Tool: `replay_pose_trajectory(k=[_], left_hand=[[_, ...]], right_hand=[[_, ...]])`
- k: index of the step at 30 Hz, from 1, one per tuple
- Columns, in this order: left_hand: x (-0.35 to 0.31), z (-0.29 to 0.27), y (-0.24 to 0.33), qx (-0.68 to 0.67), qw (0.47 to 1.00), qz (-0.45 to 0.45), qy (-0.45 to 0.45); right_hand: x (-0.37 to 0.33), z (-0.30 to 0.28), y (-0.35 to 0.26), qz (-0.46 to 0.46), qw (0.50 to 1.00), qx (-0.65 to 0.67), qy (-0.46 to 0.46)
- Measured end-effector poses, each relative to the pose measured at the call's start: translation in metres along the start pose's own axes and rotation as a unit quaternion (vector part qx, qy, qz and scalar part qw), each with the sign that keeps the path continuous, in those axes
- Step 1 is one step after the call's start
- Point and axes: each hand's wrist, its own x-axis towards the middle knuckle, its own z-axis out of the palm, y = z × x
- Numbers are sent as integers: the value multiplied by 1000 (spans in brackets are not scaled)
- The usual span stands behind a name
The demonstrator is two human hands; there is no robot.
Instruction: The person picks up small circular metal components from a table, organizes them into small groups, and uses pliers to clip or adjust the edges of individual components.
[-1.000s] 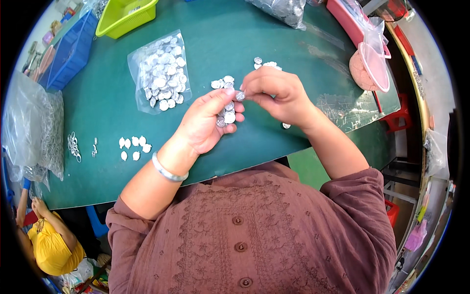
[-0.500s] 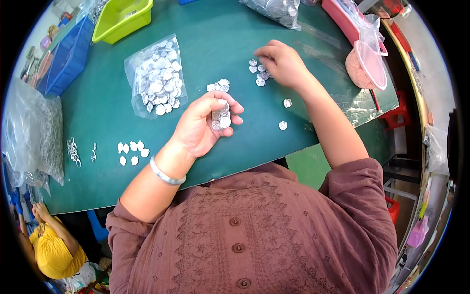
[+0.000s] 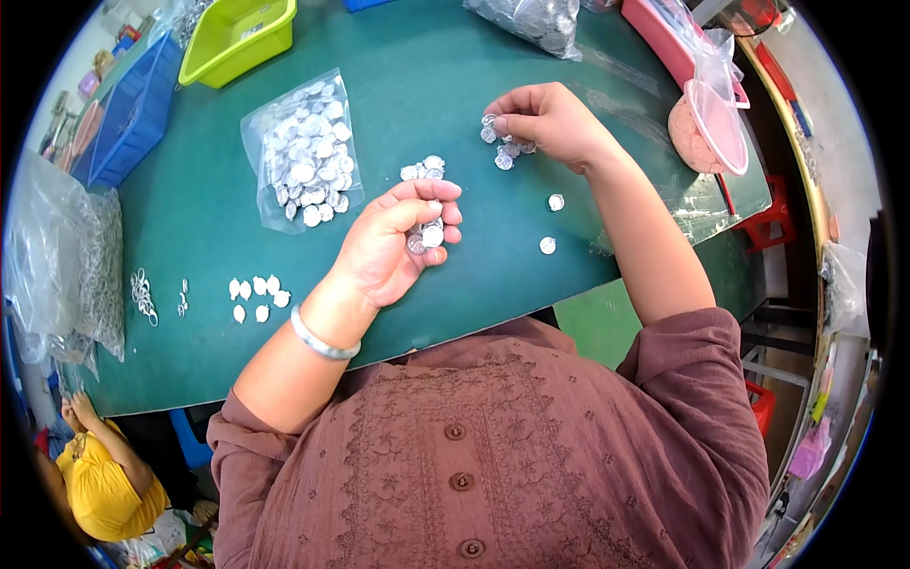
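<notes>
The green tabletop [image 3: 493,284] is scuffed at right. Resting directly on it are a clear bag of silver discs [image 3: 313,161], scattered loose discs [image 3: 548,246], metal rings [image 3: 141,290] and a lime-green basket [image 3: 246,64].

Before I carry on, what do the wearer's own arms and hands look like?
Loose brownish-maroon sleeves reach roughly to the elbows. A smooth, pale silvery bangle circles the left wrist; the right wrist is bare. The fingers are ungloved.
</notes>
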Motion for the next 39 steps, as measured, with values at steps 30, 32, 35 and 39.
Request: replay_pose_trajectory(k=[30,32,35,39], left_hand=[[0,-1,1,14,1000,-12,-7],[0,-1,1,21,1000,-15,-9],[-1,1,1,23,1000,-14,-5],[1,-1,0,7,1000,-12,-7]], right_hand=[[8,-16,15,-87,950,-300,-25],[9,-15,15,-68,958,-277,-36],[9,-15,19,-100,957,-272,-25],[-1,-9,16,-154,956,-250,-6]])
